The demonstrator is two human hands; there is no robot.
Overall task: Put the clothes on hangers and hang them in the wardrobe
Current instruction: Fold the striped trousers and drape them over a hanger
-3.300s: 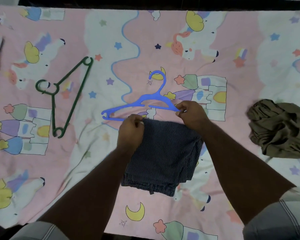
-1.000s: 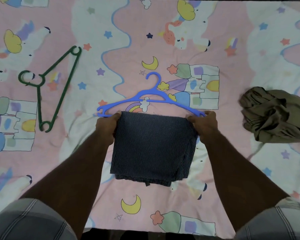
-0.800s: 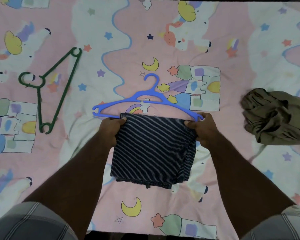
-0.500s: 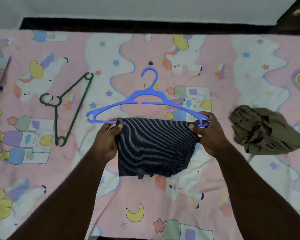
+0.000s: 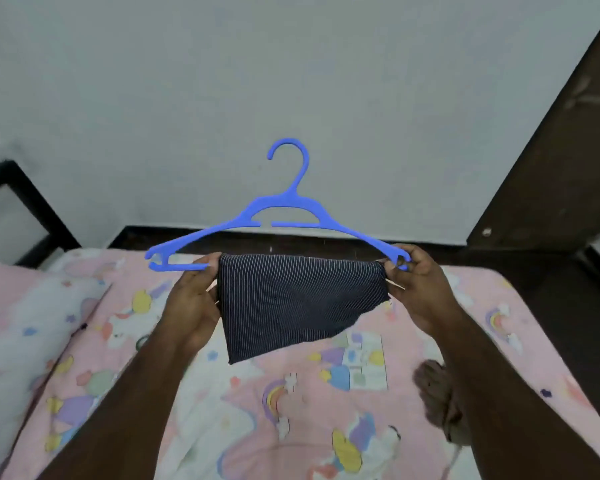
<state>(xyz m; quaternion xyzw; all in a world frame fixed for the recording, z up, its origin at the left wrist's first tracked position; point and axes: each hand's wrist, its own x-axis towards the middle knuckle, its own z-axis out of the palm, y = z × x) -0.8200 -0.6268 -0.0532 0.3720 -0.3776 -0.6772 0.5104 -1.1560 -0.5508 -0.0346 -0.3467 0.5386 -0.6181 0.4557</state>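
Note:
A blue plastic hanger [image 5: 284,209] is held up in the air above the bed, hook upward. A folded dark pinstriped garment [image 5: 298,303] hangs over its lower bar. My left hand [image 5: 191,299] grips the bar and the cloth's left top corner. My right hand [image 5: 418,282] pinches the hanger's right end and the cloth's right corner. An olive-brown garment [image 5: 437,400] lies crumpled on the bed, partly hidden behind my right forearm.
The bed has a pink cartoon-print sheet [image 5: 291,410] below my arms, with a pillow [image 5: 18,323] at the left. A pale wall [image 5: 291,81] stands ahead, a dark wooden panel [image 5: 561,161] at the right and a black frame [image 5: 21,202] at the left.
Both hands have lifted the hanger with the striped garment off the bed to chest height. My view has tilted up to the wall, and the green hanger has left the view.

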